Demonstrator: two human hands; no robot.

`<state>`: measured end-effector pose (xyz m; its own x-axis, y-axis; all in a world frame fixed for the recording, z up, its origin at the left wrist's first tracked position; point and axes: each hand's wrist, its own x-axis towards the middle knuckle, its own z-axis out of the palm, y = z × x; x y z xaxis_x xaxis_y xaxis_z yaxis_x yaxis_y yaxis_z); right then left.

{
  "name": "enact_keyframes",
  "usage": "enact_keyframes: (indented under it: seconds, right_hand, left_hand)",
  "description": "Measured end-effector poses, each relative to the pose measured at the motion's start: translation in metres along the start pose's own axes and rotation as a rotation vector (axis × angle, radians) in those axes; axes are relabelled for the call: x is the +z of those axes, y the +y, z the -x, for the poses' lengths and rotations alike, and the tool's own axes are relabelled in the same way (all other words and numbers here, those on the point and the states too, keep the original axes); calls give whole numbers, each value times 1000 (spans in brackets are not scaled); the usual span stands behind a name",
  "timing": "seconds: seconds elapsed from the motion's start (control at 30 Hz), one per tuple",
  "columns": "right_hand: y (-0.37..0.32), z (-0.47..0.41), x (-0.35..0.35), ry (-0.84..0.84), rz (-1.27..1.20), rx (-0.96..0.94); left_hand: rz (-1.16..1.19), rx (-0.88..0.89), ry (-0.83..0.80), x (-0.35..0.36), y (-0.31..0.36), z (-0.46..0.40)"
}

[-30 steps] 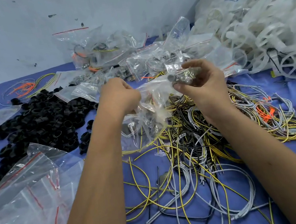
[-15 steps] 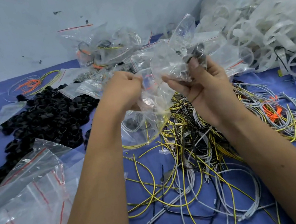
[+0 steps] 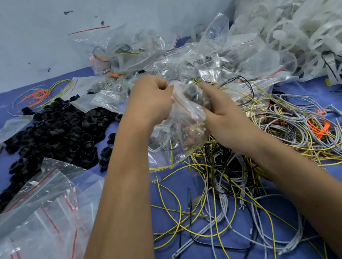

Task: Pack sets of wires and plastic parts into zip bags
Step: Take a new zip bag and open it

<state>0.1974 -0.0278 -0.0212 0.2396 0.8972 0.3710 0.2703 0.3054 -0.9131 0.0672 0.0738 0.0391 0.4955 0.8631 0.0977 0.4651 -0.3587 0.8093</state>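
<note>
Both hands meet over the middle of the blue table (image 3: pixel 336 185). My left hand (image 3: pixel 151 100) pinches the red-striped mouth of a clear zip bag (image 3: pixel 183 125) that hangs down with wires and parts inside. My right hand (image 3: pixel 221 112) grips the same bag from the right, its fingers curled round a small bundle of grey parts (image 3: pixel 195 93) at the bag's mouth. Beneath the hands lies a tangle of yellow, grey and black wires (image 3: pixel 226 178).
A heap of black plastic rings (image 3: pixel 57 133) lies at the left. Empty zip bags (image 3: pixel 32 223) lie at the near left. Filled bags (image 3: pixel 156 59) pile up at the back by the wall. White plastic wheels (image 3: pixel 309 30) fill the back right.
My right hand has come down and left from above the pile, bringing the grey parts to the bag's mouth. My left hand has kept its hold on the bag.
</note>
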Motion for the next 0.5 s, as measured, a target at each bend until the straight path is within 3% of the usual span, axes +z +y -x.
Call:
enact_keyframes:
  seconds: [0.13, 0.23, 0.37, 0.43, 0.5]
  right_hand:
    - [0, 2, -1, -62, 211, -2]
    - [2, 5, -3, -41, 413, -33]
    - [-4, 6, 1, -50, 806, -196]
    - [-5, 5, 1, -34, 765, -144]
    - [-7, 6, 3, -68, 341, 27]
  left_hand:
    - [-72, -22, 17, -7, 2, -3]
    - [-60, -44, -65, -13, 11, 5]
    - [7, 16, -170, -6, 29, 15]
    - [37, 58, -166, 0, 36, 18]
    - [24, 96, -139, 5, 41, 20]
